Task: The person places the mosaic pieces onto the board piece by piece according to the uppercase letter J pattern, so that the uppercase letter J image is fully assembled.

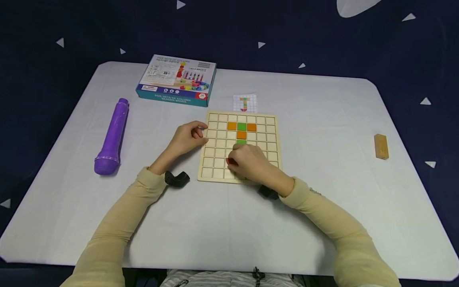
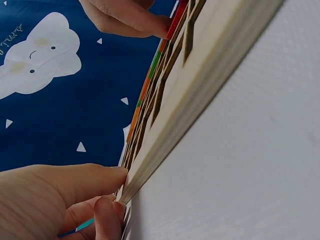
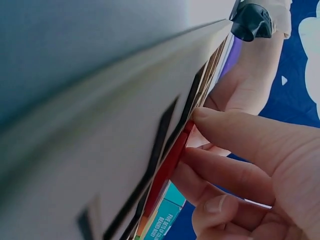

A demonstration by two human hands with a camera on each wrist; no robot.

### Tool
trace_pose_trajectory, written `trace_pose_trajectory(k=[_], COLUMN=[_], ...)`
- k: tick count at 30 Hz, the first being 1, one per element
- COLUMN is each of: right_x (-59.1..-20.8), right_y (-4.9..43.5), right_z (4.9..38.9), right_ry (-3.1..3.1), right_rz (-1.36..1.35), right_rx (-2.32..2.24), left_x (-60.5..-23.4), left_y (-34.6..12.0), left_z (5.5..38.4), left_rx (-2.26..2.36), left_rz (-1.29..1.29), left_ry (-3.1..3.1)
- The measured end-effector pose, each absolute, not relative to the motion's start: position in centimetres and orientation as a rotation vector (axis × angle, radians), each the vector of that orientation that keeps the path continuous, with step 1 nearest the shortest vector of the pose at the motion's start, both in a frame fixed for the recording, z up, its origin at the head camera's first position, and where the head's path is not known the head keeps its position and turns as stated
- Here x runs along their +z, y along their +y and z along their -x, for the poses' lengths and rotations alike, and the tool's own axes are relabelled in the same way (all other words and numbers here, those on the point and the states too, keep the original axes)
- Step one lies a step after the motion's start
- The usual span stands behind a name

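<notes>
A wooden grid board (image 1: 214, 173) lies on the table with orange tiles (image 1: 232, 126) and green tiles (image 1: 242, 126) set in a T-like pattern. My left hand (image 1: 187, 137) rests at the board's left edge, thumb and index fingertip touching it apart from each other. Over the lower middle squares my right hand (image 1: 251, 161) pinches a red tile (image 3: 170, 162) between thumb and fingers, close against the board. In the left wrist view the red tile (image 2: 176, 21) shows at those fingertips. The right hand hides several squares below the lower green tile (image 1: 241, 142).
A pattern card (image 1: 245, 103) lies just beyond the board. Behind to the left is a flat box (image 1: 175, 79). A purple microphone-shaped thing (image 1: 112, 137) lies at the left, a small wooden block (image 1: 381, 146) at the right. Black wrist devices (image 1: 177, 179) sit by both wrists.
</notes>
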State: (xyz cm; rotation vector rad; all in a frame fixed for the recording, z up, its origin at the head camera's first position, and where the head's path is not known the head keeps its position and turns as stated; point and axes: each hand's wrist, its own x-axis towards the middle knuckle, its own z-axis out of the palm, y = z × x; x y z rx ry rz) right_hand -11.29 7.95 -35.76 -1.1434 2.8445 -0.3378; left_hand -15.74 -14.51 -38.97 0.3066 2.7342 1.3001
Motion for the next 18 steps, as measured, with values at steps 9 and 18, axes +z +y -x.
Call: trace_pose_trajectory(k=[9,18], right_x=[-35.8,-35.5], right_y=[7.9,9.2], right_z=[11.3,12.0], right_ry=[2.849,2.796], right_rz=[1.102,1.166], right_rx=[-0.407,-0.553], left_x=[-38.9,-39.1], left_y=[-14.5,-14.5], left_z=[15.6,15.8], left_rx=[1.313,1.318], left_rz=[-0.296,-0.303], left_ry=[2.728,2.720])
